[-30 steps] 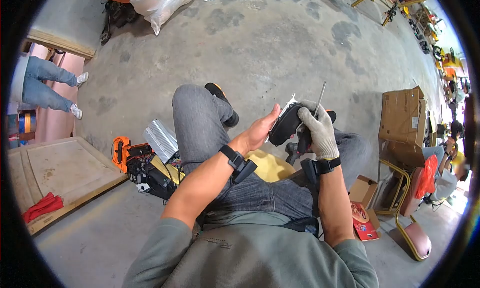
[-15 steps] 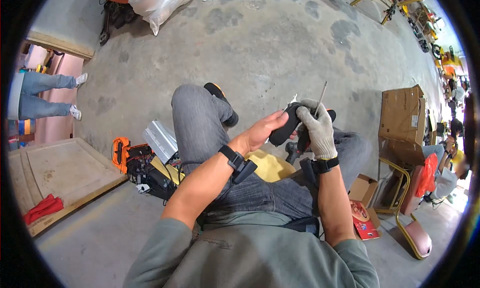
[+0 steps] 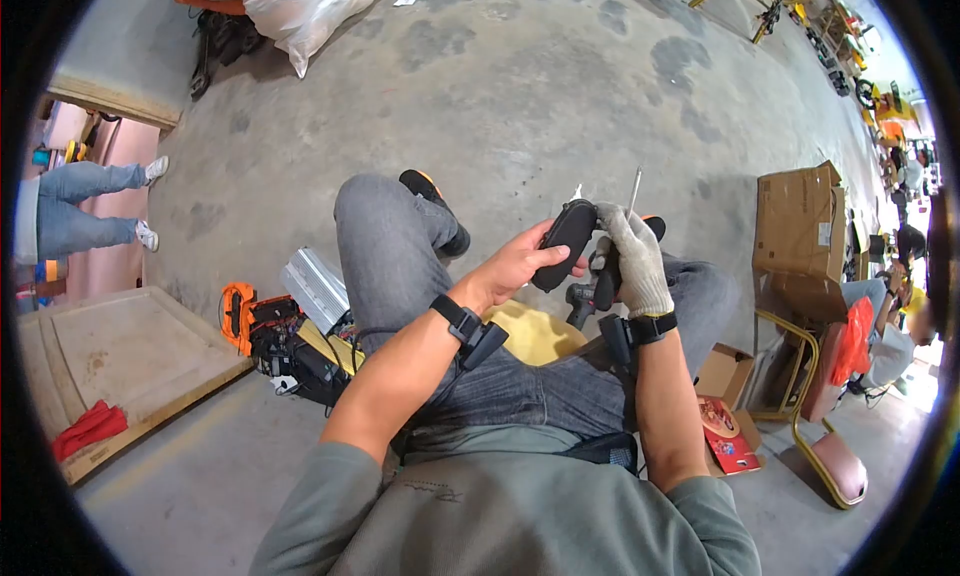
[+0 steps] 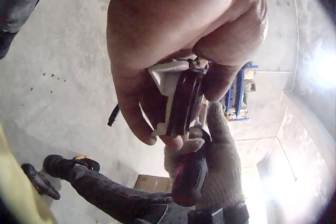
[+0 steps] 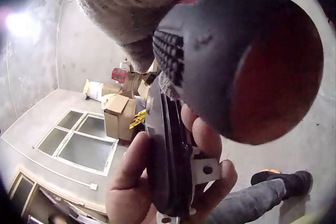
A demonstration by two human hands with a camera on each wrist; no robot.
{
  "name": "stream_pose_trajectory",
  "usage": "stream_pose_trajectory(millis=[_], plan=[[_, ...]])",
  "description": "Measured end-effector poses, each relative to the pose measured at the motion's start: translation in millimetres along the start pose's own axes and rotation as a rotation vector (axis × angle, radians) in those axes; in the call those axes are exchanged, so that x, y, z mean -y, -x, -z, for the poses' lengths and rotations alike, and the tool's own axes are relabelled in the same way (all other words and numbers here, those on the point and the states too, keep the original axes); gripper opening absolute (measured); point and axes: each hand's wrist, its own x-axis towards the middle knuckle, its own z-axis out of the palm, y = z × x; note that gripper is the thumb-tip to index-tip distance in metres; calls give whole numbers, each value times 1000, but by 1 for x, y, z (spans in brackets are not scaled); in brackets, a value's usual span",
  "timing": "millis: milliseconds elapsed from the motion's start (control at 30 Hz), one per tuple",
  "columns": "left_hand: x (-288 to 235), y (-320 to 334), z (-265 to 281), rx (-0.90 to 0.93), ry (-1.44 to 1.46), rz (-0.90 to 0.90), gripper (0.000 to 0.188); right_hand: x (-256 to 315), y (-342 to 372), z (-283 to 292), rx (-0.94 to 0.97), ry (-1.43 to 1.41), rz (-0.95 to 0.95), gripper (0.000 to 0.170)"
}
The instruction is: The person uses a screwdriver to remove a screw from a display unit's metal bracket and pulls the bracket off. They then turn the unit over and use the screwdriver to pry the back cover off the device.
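My bare left hand (image 3: 520, 261) grips a black oblong housing (image 3: 566, 238) between thumb and fingers, its broad dark face toward the head camera. White brackets with holes (image 5: 205, 170) stick out along the housing's edge. A knitted glove covers my right hand (image 3: 640, 256), which holds a screwdriver (image 5: 236, 66) with a black and red handle. The screwdriver's metal shaft points away from me, past the fingers. In the left wrist view, the gloved fingertips are right at the end of the housing. What they touch there is partly hidden.
A cordless drill (image 3: 580, 298) lies by a yellow surface (image 3: 540, 334) between my legs. To the left are a silver finned metal case (image 3: 318, 286), orange and black parts with wires (image 3: 285, 341), and a wooden panel (image 3: 130, 361). Cardboard boxes (image 3: 800, 221) and a chair (image 3: 795, 376) stand right.
My left hand has turned the housing so more of its broad black face shows, with the thumb now across it. My right hand keeps the screwdriver. The head view has shifted slightly.
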Motion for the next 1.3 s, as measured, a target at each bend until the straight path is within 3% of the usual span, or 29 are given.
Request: stream_pose_trajectory(millis=[233,300,767,867,900,967,1100,1233,1300], plan=[[4,-1,2,32,13,-10,48,11,6,-3,44,47,-49,37],[5,0,1,52,13,3,47,16,10,-8,170,-38,-65,34],[9,-3,1,90,-24,30,45,17,11,-6,154,-27,-57,29],[1,-1,-3,24,-82,78,51,19,11,0,142,68,-49,28],[2,-2,-5,33,-80,70,51,21,11,0,136,78,-43,28],[5,0,-11,-183,-144,-103,54,26,13,-3,158,131,6,30],[-4,1,-12,18,-47,-196,52,45,22,-25,179,158,-29,28],[-13,-3,-4,-44,-78,-112,38,49,16,-31,169,252,24,26],[-18,-1,-3,-83,-203,26,38,56,16,-36,159,220,4,26]])
